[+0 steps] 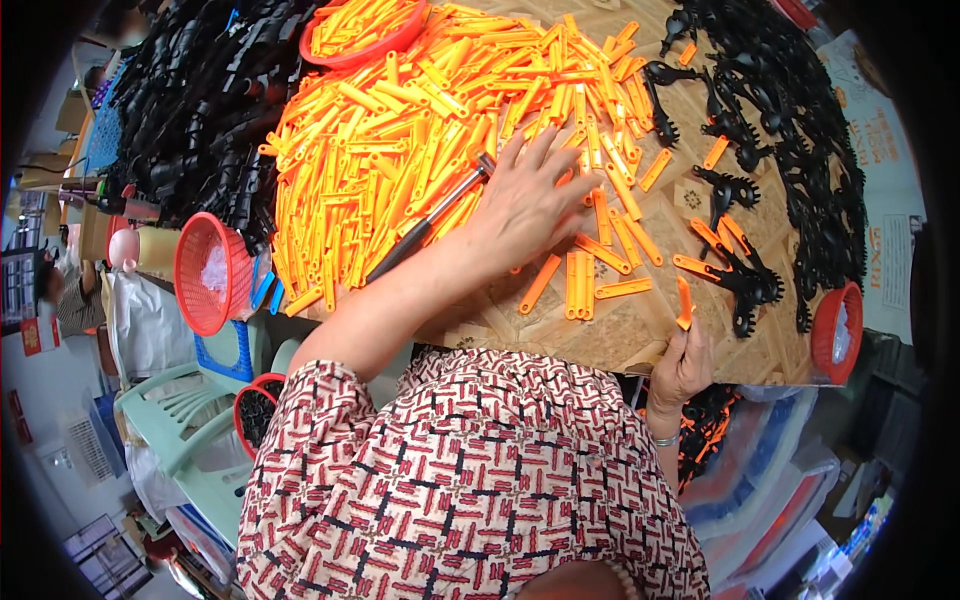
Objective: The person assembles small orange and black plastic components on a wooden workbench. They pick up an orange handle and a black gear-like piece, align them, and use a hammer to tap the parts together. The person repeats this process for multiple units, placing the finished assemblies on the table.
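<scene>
My left hand [535, 195] reaches over the right part of a big heap of flat orange plastic strips [390, 150], its fingers spread and resting on the pieces. Beside that wrist lies a tool with a black handle and a metal shaft [430, 215], on top of the heap. At the table's near edge, my right hand [685, 365] pinches one upright orange plastic strip [685, 300]. Several loose strips [580, 285] lie between the hands. Close to the right hand are black toothed plastic clips [755, 285] with orange strips among them.
Black plastic parts [200, 110] are piled at the left, and more black clips [825, 170] run along the table's right side. A red basket [365, 45] of orange strips stands at the back. Other red baskets [212, 275] sit at the edges. A green chair [185, 415] stands left.
</scene>
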Available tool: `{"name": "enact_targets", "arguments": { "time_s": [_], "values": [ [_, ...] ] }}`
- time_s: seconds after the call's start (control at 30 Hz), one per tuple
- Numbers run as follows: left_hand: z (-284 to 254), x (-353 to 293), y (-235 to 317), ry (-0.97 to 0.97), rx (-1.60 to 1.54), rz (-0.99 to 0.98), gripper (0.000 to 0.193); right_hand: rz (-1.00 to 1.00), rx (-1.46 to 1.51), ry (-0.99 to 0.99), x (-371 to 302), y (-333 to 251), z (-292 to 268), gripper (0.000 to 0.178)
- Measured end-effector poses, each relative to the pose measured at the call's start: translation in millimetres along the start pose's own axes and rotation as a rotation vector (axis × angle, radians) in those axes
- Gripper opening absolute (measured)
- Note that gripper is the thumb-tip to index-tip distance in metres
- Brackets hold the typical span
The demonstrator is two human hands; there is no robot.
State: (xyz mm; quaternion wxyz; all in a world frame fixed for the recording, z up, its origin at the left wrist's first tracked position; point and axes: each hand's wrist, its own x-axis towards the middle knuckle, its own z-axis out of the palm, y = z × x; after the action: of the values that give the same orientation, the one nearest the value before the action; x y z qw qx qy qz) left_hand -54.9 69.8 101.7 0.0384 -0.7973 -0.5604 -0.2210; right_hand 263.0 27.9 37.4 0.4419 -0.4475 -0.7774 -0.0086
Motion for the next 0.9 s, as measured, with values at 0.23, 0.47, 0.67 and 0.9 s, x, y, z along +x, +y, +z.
{"name": "enact_targets", "arguments": {
  "time_s": [0.23, 0.47, 0.67, 0.9],
  "values": [
    [-5, -37, 18, -0.078, -0.074, -0.003, 0.044, -0.008, 0.005, 0.000, 5, 5, -1, 0.024],
    [13, -23, 23, -0.031, 0.013, -0.030, 0.041, 0.012, 0.020, 0.002, 7, 16, 1, 0.024],
    [37, -10, 34, -0.046, 0.017, -0.070, 0.040, -0.001, 0.022, 0.016, 14, 42, 3, 0.026],
    [44, -4, 54, -0.017, -0.001, -0.033, 0.048, 0.009, 0.015, -0.019, 20, 48, -4, 0.027]
  ]
}}
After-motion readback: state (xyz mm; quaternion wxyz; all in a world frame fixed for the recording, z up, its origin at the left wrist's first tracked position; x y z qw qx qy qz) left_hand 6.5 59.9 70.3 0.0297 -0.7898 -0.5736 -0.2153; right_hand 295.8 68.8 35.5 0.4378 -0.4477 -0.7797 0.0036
